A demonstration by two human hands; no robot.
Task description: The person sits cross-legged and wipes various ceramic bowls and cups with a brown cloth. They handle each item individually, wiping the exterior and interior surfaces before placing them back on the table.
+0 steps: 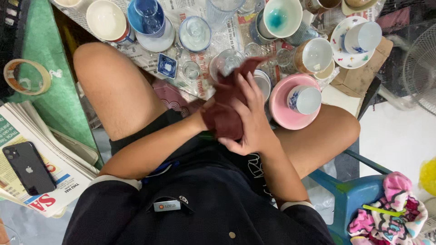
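Head view: the person sits with knees apart over a newspaper-covered surface [150, 54] crowded with cups and glasses. Both hands work a dark red cloth [227, 109] in the lap, at that surface's near edge. The cloth likely wraps something small; it could slip out and strike the pink saucer [284, 111] or the clear glass [225, 61] just beside it. The right hand [252, 118] curls over the cloth, fingers grasping it. The left hand [208, 119] is mostly buried beneath, apparently clenched on it.
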